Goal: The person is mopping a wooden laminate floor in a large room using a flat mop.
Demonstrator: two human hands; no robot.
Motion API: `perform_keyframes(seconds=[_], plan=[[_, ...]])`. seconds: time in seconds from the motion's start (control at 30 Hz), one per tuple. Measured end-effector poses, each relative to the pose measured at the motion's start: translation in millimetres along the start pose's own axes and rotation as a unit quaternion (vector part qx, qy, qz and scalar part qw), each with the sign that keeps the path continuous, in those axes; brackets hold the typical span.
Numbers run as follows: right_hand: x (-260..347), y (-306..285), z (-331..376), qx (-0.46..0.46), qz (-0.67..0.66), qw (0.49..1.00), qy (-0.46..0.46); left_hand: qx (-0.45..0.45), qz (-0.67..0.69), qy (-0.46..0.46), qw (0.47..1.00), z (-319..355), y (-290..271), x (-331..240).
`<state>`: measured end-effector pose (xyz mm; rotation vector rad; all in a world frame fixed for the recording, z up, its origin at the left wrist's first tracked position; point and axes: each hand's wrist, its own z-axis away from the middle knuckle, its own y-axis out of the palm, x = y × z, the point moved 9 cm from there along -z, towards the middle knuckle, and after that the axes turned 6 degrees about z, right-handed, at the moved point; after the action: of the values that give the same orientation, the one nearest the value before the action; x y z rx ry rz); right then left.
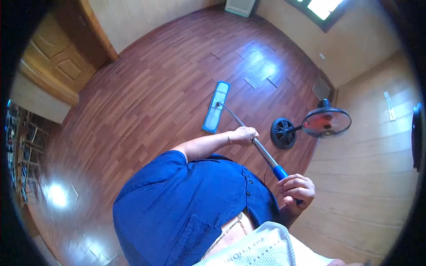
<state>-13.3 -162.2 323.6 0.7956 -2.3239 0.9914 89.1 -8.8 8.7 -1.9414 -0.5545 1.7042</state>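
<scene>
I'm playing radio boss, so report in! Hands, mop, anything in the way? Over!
Left hand gripping pole, right hand at its upper end. Mop head flat on floor. Standing fan to the right, maybe in the way.

Flat mop [262, 150]: blue-edged pale head [214, 117] lies flat, left of the fan [327, 123]; silver handle [267, 157] slants upward, with blue grip [280, 172].

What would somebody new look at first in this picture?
Probably the blue-edged flat mop resting on the brown floor near the middle, with the left hand around its silver pole and the right hand at its blue grip. Next, perhaps the fan standing at the right, and the bright glare on the floor toward the top.
</scene>
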Motion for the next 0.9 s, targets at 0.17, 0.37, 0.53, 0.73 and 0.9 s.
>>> perform_keyframes(seconds=[0.17,0.37,0.53,0.73,0.9], plan=[[-26.3,51.9,-55.9,0.116,0.006,0.992,-0.042,-0.073,-0.017,0.012,0.997,4.6,-60.0,45.4],[-34.6,91.3,-108.3,0.217,-0.032,0.968,-0.124,-0.152,0.005,-0.04,0.988,30.8,-108.7,80.8],[-24.9,90.6,-140.9,0.286,-0.088,0.917,-0.264,-0.219,-0.021,-0.066,0.973,62.5,-148.0,67.7],[-12.6,81.4,-180.9,0.299,-0.191,0.861,-0.364,-0.301,-0.038,-0.175,0.937,131.3,-179.4,41.8],[-38.4,91.5,-224.8,0.298,-0.37,0.798,-0.372,-0.398,-0.066,-0.248,0.881,188.8,-206.7,26.7]])
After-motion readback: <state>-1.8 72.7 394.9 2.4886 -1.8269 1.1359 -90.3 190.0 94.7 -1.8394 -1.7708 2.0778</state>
